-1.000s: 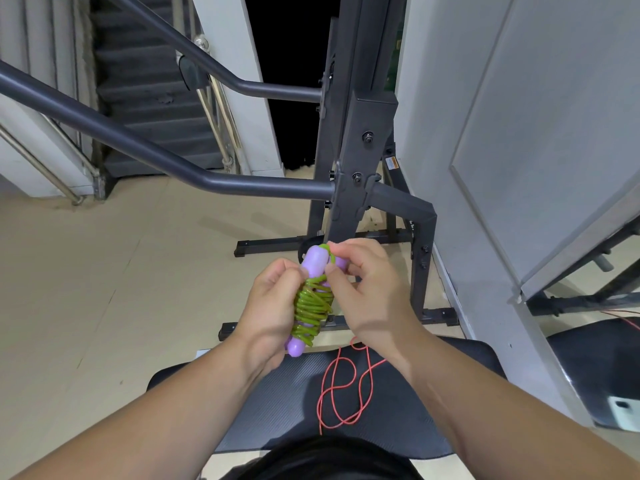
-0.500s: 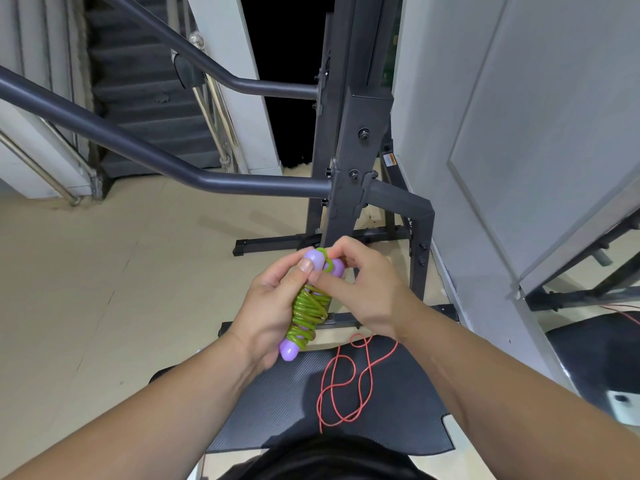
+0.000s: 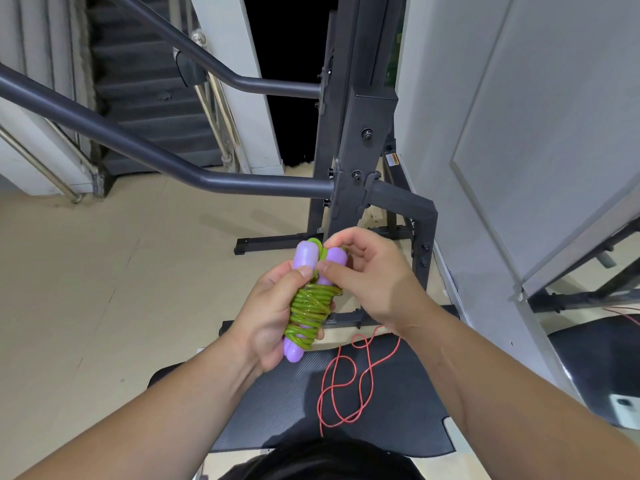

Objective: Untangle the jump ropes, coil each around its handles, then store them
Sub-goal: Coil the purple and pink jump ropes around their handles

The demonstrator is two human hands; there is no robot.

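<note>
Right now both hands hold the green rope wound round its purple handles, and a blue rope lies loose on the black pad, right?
Not quite. The head view shows the loose rope on the black pad is red, not blue. The rest holds: left hand and right hand hold the green rope wound round its purple handles.

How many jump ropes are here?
2. A green rope coiled around purple handles, in the left hand and right hand; a red rope loose on the mat. Others may be hidden.
</note>
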